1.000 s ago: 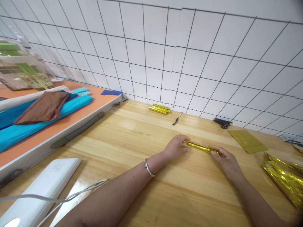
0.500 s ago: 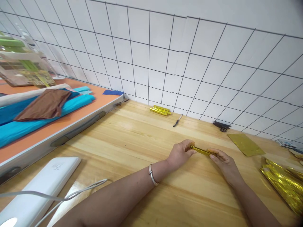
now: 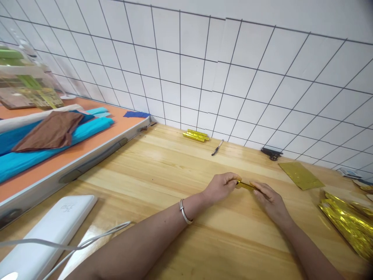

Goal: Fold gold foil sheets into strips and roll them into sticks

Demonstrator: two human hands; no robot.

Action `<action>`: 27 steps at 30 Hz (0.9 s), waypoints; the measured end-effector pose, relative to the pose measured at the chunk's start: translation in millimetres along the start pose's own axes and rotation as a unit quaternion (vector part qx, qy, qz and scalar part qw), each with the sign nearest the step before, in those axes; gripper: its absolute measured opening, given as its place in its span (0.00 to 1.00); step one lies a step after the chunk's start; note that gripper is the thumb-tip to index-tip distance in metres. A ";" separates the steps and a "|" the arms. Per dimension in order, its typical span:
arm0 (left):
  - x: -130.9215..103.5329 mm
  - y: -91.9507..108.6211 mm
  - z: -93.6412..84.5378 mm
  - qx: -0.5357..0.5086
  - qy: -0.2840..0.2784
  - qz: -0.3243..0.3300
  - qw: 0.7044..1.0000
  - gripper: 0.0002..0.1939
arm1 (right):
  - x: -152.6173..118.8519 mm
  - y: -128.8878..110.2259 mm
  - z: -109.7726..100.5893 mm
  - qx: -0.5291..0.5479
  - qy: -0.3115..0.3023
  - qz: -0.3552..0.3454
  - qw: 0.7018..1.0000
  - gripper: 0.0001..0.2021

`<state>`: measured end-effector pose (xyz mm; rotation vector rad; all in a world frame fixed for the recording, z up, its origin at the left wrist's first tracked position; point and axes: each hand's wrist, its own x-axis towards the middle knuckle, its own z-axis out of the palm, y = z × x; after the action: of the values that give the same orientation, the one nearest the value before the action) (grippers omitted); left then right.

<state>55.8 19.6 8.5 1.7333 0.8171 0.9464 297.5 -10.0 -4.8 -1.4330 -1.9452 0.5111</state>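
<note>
Between my two hands is a narrow strip of shiny gold foil (image 3: 245, 185), rolled or folded; which of the two I cannot tell. My left hand (image 3: 220, 187), with a silver bangle on its wrist, pinches the strip's left end between thumb and fingers. At the strip's right end, my right hand (image 3: 269, 199) is closed on it, its fingertips partly covering the foil. Further back, near the wall, lie several thin gold foil rolls (image 3: 196, 135). A flat gold sheet (image 3: 301, 175) rests right of my hands, and a crinkled pile of gold foil (image 3: 348, 223) lies at the far right.
A pen (image 3: 217, 147) and a black clip (image 3: 272, 153) lie near the tiled wall (image 3: 194, 70). On the left, a white power bank (image 3: 58, 229) with a cable (image 3: 96, 239) sits below an orange surface (image 3: 96, 134) bearing blue fabric (image 3: 96, 127) and brown cloth (image 3: 51, 131).
My hands have drawn slightly closer together along the foil strip, so less of it shows. The whole view has shifted a little.
</note>
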 end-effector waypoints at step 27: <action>3.3 2.2 -23.2 0.178 -0.080 0.021 0.981 0.08 | -2.9 -3.2 -5.7 0.116 -0.036 0.044 0.992 0.21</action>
<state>37.3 31.6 16.8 2.1120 0.8854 0.7047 299.9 -14.2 0.5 -1.3704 -1.8155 0.8124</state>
